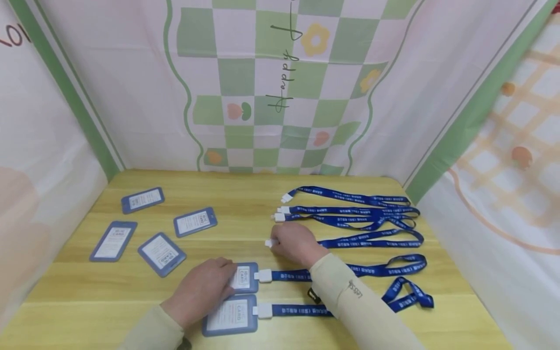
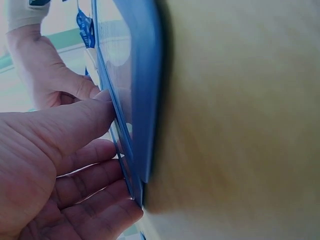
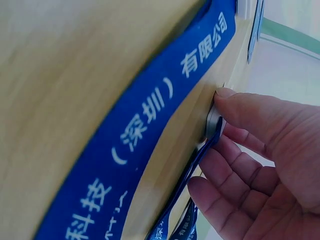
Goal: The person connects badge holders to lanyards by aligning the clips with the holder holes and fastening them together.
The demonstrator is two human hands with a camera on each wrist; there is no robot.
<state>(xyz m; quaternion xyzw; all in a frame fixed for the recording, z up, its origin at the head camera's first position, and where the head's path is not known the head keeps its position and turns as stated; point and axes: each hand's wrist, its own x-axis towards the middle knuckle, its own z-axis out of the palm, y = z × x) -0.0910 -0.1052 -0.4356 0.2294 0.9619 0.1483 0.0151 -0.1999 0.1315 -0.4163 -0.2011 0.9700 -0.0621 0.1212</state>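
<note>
Near the front of the table, my left hand (image 1: 202, 290) holds a blue ID card holder (image 1: 250, 278) by its edges, thumb on the near side and fingers on the far side. That holder is joined by a white clip (image 1: 264, 276) to a dark blue lanyard (image 1: 290, 275). Just in front lies a second card holder (image 1: 232, 316), joined to its own lanyard (image 1: 302, 310). My right hand (image 1: 295, 242) pinches the white clip (image 3: 214, 120) of another blue lanyard (image 1: 367, 240), which trails right along the table. My right forearm covers part of the two joined lanyards.
Several loose card holders (image 1: 162, 254) lie on the left of the wooden table (image 1: 236, 194). More blue lanyards (image 1: 345, 195) with white clips lie beyond my right hand. Printed cloth (image 1: 280, 141) closes off the back and sides.
</note>
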